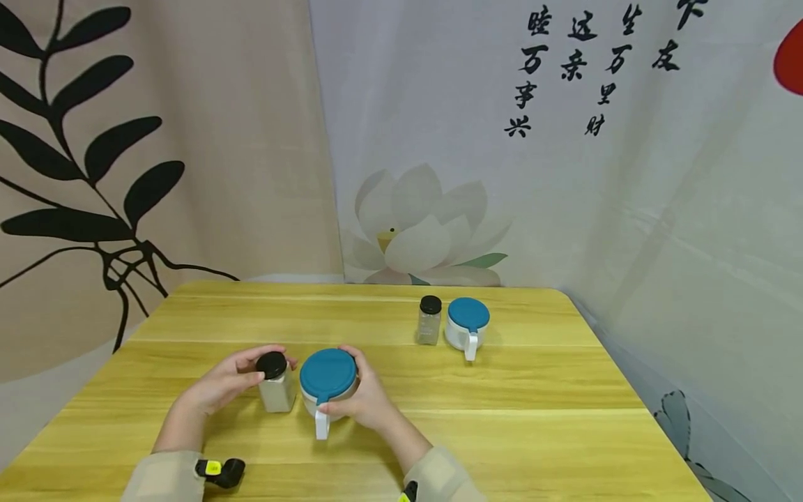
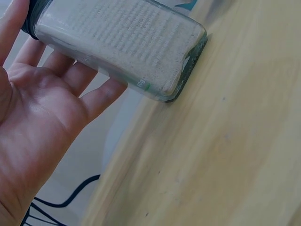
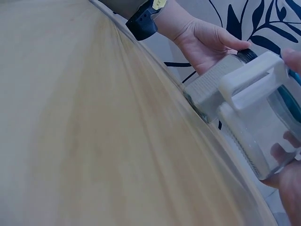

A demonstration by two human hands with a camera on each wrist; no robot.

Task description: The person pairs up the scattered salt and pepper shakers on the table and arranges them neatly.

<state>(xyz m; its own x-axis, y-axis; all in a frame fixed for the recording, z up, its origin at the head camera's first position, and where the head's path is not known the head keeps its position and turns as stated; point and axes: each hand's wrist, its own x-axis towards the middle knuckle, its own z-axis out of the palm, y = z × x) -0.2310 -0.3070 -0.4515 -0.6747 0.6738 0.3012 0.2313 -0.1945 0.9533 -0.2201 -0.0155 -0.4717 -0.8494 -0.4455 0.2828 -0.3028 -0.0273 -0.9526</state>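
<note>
My left hand (image 1: 221,382) holds a squarish glass jar (image 1: 277,397) by its black lid (image 1: 272,364), thumb on the near side and fingers behind. Pale powdery content and printed lettering show on the jar (image 2: 122,44) in the left wrist view. Just to its right, my right hand (image 1: 369,399) grips a clear round pot (image 3: 263,132) with a blue lid (image 1: 328,373) and a white handle (image 1: 322,424) that points toward me. Its thumb lies near the handle's top, and the fingers wrap the far side. Both containers are upright, close together; whether their bases touch the table is hard to tell.
Farther back on the yellow wood-grain table (image 1: 533,432) stand a second black-lidded jar (image 1: 429,329), which looks clear, and another blue-lidded pot (image 1: 467,336) beside it. A printed cloth (image 1: 426,139) hangs behind the table's back edge.
</note>
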